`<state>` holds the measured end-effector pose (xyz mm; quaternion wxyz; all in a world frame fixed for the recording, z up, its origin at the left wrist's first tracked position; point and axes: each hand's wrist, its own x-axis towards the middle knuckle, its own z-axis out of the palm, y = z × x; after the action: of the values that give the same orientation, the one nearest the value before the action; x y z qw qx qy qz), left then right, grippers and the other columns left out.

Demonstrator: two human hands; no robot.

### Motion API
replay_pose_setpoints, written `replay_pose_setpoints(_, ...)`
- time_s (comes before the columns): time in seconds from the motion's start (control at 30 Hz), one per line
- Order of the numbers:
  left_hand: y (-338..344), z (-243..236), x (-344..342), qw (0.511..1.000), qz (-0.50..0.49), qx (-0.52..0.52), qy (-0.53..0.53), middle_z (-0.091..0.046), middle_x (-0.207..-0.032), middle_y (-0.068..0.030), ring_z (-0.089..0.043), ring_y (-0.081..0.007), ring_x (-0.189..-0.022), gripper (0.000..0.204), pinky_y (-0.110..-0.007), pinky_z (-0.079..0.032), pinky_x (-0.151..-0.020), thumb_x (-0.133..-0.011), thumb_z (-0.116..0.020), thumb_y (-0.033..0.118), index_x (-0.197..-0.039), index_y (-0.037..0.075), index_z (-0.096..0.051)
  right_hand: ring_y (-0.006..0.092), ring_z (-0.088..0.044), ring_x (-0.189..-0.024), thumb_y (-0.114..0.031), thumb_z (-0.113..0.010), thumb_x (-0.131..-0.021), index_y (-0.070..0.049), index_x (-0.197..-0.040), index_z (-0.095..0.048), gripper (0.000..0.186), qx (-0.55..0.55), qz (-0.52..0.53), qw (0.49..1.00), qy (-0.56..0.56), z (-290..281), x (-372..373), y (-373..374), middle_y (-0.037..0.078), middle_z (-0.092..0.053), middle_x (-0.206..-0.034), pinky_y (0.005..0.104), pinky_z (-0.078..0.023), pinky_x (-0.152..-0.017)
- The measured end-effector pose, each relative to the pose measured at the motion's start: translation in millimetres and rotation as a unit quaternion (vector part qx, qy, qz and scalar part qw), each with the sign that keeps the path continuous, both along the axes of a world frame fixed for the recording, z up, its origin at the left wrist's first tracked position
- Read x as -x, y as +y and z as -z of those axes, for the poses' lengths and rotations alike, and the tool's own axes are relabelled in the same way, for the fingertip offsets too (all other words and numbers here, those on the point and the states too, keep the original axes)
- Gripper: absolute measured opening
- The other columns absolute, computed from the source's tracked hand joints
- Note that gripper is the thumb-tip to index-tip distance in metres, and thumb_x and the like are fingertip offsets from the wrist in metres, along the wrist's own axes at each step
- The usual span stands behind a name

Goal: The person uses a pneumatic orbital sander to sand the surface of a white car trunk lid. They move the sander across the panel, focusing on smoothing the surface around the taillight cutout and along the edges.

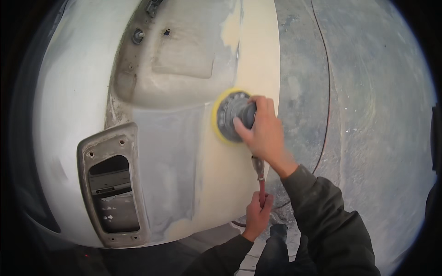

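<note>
My right hand [268, 135] is closed round the body of a round grey sander [233, 115] with a yellow pad edge. The pad lies against the car body panel [221, 184], where a grey patch meets cream-coloured filler or primer. Below it, my left hand [258, 217] grips the red air hose [262, 186], which joins the sander through a metal fitting [258, 166]. The pad's working face is hidden against the panel.
Left of the sander is a framed lamp opening [84, 158] in the bodywork. A recess [184, 60] with a small hole lies farther up. A thin dark hose or cable [328, 73] runs along the grey floor [377, 115] at right. My shoe [278, 230] shows below.
</note>
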<state>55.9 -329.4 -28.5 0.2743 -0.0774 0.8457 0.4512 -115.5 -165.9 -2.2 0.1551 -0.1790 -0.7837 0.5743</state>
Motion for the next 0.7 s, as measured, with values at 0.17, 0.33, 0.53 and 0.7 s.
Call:
replay_pose_setpoints(0.17, -19, 42, -53, 0.999, 0.017, 0.029, 0.030, -0.061, -0.073, -0.0132, -0.060, -0.0263, -0.064, 0.038, -0.040, -0.047, -0.062, -0.103, -0.064, 0.037, -0.101, 0.000, -0.058, 0.0414, -0.068, -0.078, -0.026, -0.077, -0.085, -0.008, -0.122, -0.051, 0.049, -0.031, -0.029, 0.998, 0.040, 20, -53, -31, 0.019, -0.055, -0.116, 0.0476, -0.057, -0.065)
replay_pose_setpoints(0.33, -58, 53, -90, 0.989, 0.086, 0.117, 0.000, -0.064, -0.075, -0.0139, -0.066, -0.0336, -0.068, 0.044, -0.043, -0.049, -0.063, -0.101, -0.063, 0.043, -0.110, 0.001, -0.056, 0.0363, -0.070, -0.085, -0.025, -0.081, -0.082, -0.007, -0.117, -0.058, 0.045, -0.015, -0.118, 0.992, 0.040, 8, -105, -71, 0.015, -0.054, -0.119, 0.0442, -0.058, -0.061)
replay_pose_setpoints(0.53, 2, -10, 7, 0.998, 0.036, 0.043, 0.026, -0.061, -0.070, -0.0101, -0.061, -0.0247, -0.061, 0.034, -0.039, -0.047, -0.059, -0.098, -0.070, 0.031, -0.108, 0.002, -0.056, 0.0430, -0.062, -0.092, -0.021, -0.077, -0.084, -0.002, -0.120, -0.052, 0.048, 0.010, 0.031, 0.999, 0.010, 8, 8, 5, 0.021, -0.055, -0.109, 0.0457, -0.052, -0.078)
replay_pose_setpoints(0.7, -15, 49, -67, 0.996, 0.052, 0.062, 0.027, -0.062, -0.078, -0.0108, -0.064, -0.0294, -0.071, 0.036, -0.043, -0.048, -0.066, -0.097, -0.071, 0.030, -0.110, 0.001, -0.055, 0.0391, -0.068, -0.080, -0.027, -0.079, -0.084, -0.009, -0.121, -0.052, 0.049, -0.054, -0.017, 0.996, 0.069, 28, -51, -33, 0.017, -0.054, -0.116, 0.0468, -0.056, -0.062)
